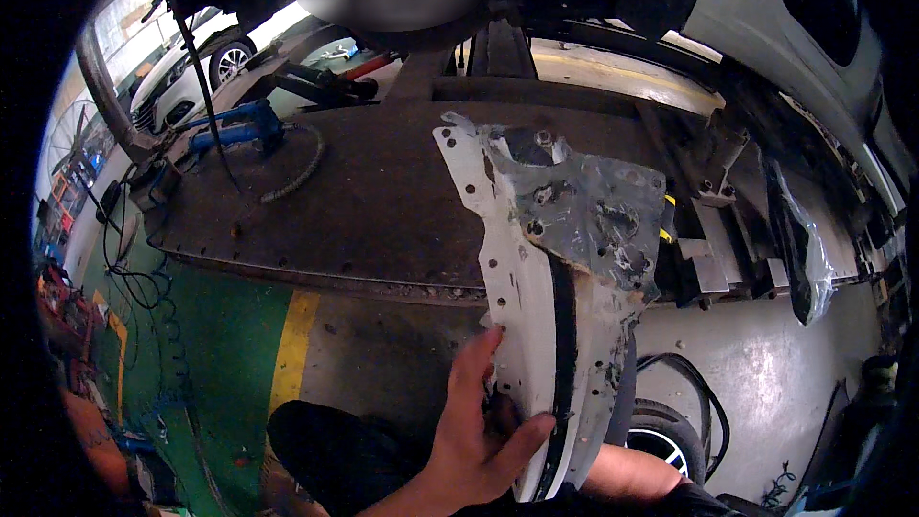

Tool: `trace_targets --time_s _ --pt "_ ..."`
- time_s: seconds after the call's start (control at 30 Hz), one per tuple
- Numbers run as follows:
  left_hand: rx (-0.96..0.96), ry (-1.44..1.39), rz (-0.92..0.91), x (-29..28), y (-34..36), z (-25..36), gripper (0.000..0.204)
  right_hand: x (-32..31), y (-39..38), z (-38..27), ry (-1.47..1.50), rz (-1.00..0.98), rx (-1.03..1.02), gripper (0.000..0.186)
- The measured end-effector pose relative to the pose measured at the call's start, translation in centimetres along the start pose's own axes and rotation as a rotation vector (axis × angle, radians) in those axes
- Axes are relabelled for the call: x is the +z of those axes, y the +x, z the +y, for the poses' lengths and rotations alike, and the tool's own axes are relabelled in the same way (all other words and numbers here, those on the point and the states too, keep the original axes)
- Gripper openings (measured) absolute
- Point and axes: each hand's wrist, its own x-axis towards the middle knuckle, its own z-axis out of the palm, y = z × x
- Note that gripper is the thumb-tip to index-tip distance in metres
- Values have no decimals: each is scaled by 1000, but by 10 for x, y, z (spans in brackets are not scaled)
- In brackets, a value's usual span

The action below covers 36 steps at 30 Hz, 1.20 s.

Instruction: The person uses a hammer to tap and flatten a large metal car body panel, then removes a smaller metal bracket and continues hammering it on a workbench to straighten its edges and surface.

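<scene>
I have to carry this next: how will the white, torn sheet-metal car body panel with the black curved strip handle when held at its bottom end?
The white sheet-metal panel probably stays stiff: it stands upright from the left hand without sagging. Likely top-heavy, since its wider part sits above the grip. The ragged, torn edges look sharp.

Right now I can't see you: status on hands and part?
Left hand grips white body panel low, upright. Right forearm behind panel, hand hidden. Steel bench beyond.
</scene>
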Motion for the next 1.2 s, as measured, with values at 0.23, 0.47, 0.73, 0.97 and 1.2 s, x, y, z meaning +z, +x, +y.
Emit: trace_targets --time_s 0.23,0.47,0.73,0.97,1.2 --pt "60 -66 97 -2 19 14 78 5 -2 -10 -7 -20 -1 39" --pt "72 -134 187 -7 24 0 80 4 -6 -11 18 -55 2 39" --pt "-136 -52 -1 1 -15 -6 93 6 -2 -17 73 -102 5 38" --pt "-144 -97 -34 6 -24 2 92 5 6 -13 157 -169 16 38" --pt "267 645 -21 12 -21 22 89 8 18 -17 240 -250 19 38"
